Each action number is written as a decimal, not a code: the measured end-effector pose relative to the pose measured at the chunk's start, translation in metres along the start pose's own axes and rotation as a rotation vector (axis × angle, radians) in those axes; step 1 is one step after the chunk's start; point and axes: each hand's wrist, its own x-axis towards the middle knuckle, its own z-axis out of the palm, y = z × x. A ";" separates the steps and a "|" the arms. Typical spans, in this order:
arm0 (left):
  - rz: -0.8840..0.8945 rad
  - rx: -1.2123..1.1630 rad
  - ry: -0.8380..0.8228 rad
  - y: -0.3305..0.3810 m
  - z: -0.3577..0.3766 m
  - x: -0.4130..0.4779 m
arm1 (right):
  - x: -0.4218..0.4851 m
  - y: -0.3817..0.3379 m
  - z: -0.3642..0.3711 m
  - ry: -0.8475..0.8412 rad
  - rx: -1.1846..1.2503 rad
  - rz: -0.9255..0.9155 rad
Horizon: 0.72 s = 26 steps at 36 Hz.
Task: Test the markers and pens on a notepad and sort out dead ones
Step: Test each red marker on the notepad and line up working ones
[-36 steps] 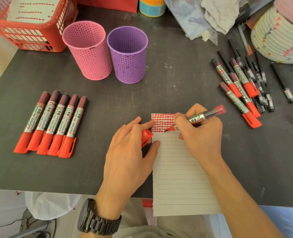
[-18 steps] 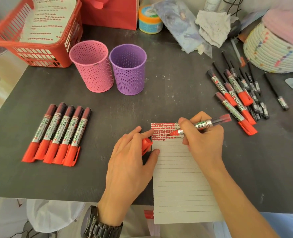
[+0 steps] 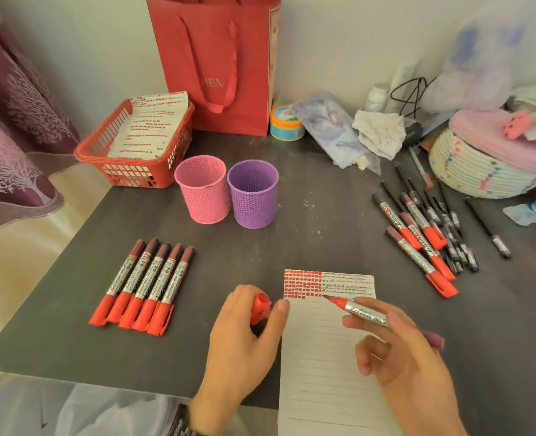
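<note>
Head view: capping the tested red marker

The right hand (image 3: 408, 366) pinches the uncapped marker (image 3: 367, 314) by its barrel, with the tip at the red test marks on the notepad (image 3: 323, 366). The left hand (image 3: 241, 341) grips the red cap (image 3: 260, 308) just beside the pad's left edge. Capping looks like the next step. The person should line up the tip and the cap mouth, then press until the cap seats.

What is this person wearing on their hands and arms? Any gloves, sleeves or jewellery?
No gloves, and no rings that I can see on the left hand or the right hand. No sleeves show as far as the picture reaches. The only thing worn is a dark wristwatch with what looks like a link band on the left wrist, partly cut off by the bottom edge of the view.
</note>
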 end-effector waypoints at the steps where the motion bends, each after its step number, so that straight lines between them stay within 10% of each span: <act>1: -0.025 -0.057 -0.002 0.001 -0.003 -0.001 | -0.005 0.001 0.000 0.006 0.012 0.021; 26: -0.173 -0.473 -0.050 0.006 -0.039 -0.080 | -0.064 0.021 0.019 0.220 -0.152 -0.011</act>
